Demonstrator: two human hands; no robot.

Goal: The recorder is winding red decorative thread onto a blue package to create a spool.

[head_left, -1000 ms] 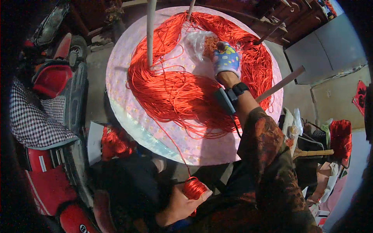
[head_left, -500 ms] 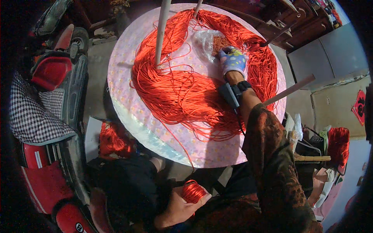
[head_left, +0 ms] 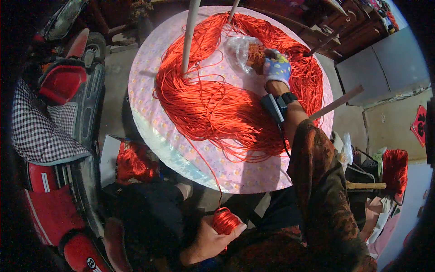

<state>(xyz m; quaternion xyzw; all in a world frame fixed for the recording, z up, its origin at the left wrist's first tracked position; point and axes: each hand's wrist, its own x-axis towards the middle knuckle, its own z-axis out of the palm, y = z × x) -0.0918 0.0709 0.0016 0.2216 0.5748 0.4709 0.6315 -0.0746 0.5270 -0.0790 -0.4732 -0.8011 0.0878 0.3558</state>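
My left hand [head_left: 206,245], bare, is wrapped round a small wound bundle of red cord [head_left: 225,221] low in the view, near my lap. One strand runs from this bundle up over the table edge to the large loose skein of red cord [head_left: 213,109]. My right hand [head_left: 276,69], in a blue spotted glove, is at the right side of a clear plastic bag [head_left: 236,49]. Thin brownish-orange strands or bands [head_left: 256,56] fill the bag's open side. The right fingers are curled down; what they pinch, if anything, is hidden.
Upright poles [head_left: 189,41] hold the skein in a ring on the round table [head_left: 145,90] with a pink patterned cover. Another pole [head_left: 337,103] leans outward at right. A red vehicle [head_left: 50,217] stands left, beside a box with red cord [head_left: 133,161].
My right hand has shifted slightly right, from over the bag's contents to their edge. My left hand keeps hold of the cord bundle, almost unmoved. The view has shifted slightly.
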